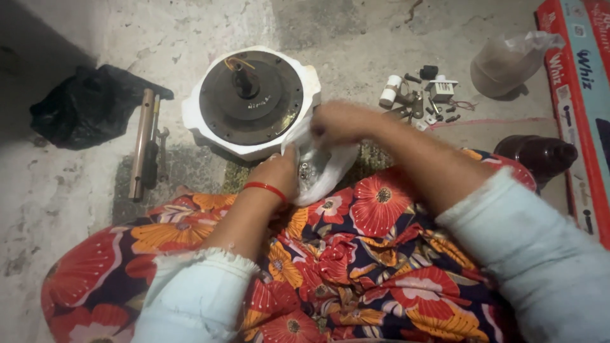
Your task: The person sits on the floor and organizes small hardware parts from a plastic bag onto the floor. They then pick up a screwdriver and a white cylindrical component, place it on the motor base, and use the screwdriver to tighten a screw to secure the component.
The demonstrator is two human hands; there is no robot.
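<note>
Both hands meet over a small clear plastic bag [318, 166], just above the lap. My left hand [277, 174], red band at the wrist, grips the bag's lower side; my right hand [340, 122] pinches its upper edge, fingers closed on the film. Small metal bits show through the plastic, too small for me to tell apart. The bag hangs between the knees and the motor, over a patch of green mat [368, 159].

Just beyond the hands sits a round fan motor [251, 95], dark disc in a white housing, shaft upright with thin wires at its top. Left of it on the concrete floor [76, 190] lie a copper-coloured rod [141, 143] and a spanner [162, 152], side by side, with a crumpled black bag [86, 105] further out. Right of the motor: a scatter of small parts [422, 98], screws, a white cylinder, a little white block with leads. Beyond that, a grey dome cover in plastic wrap [505, 63], a dark brown glossy piece [537, 155], and a red and blue carton [581, 108] along the right edge. Floral cloth [356, 254] covers the lap.
</note>
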